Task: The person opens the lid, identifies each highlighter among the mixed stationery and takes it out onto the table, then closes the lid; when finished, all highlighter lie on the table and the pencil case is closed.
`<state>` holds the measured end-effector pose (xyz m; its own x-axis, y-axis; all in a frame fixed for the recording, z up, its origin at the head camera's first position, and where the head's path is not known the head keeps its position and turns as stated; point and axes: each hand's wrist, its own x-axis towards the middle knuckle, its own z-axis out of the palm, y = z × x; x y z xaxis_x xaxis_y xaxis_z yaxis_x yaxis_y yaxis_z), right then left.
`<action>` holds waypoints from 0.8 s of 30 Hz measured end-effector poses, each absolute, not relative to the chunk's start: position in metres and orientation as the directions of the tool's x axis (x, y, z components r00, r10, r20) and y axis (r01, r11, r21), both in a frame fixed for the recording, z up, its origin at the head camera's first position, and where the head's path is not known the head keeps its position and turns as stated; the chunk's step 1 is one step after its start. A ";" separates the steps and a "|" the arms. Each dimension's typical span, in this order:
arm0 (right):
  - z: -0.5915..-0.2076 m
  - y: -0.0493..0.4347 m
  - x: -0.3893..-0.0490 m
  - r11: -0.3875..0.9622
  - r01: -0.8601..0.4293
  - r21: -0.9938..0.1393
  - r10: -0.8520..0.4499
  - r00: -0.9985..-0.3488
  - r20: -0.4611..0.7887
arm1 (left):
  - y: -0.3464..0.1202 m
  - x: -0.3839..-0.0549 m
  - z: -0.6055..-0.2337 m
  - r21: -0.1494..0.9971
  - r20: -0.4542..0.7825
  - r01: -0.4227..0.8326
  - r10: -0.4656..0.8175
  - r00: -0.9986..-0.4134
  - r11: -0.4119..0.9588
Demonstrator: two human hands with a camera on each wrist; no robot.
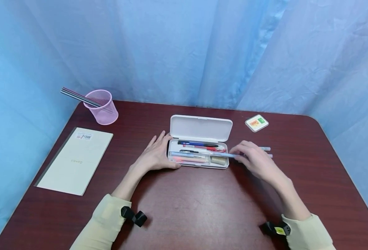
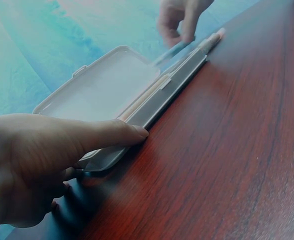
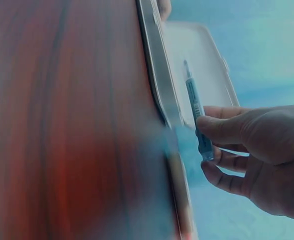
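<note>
In the head view an open white pencil case (image 1: 201,127) stands on the table with its lid raised at the back. Inside lie a blue pen (image 1: 197,143), a red pen (image 1: 206,148), other pens and a tan block (image 1: 219,160). My left hand (image 1: 154,154) grips the case's left end, thumb along the front edge. My right hand (image 1: 255,159), at the case's right end, pinches a light blue pen (image 3: 197,110) between thumb and fingers. That pen's far end reaches over the case.
Light blue pens (image 1: 265,148) lie on the table beyond my right hand. A small card-like case (image 1: 257,123) is at the back right. At the left are a notebook (image 1: 77,159) and a pink mesh cup (image 1: 107,113) with dark sticks. A blue curtain (image 1: 171,52) hangs behind.
</note>
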<state>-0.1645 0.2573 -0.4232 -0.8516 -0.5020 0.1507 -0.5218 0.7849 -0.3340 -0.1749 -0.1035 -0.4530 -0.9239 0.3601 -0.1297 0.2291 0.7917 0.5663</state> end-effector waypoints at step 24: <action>-0.422 0.353 -0.145 0.805 -0.527 -0.271 -0.499 -0.850 0.170 | -0.104 -0.176 -0.457 0.560 -0.142 0.224 0.358 -0.923 0.798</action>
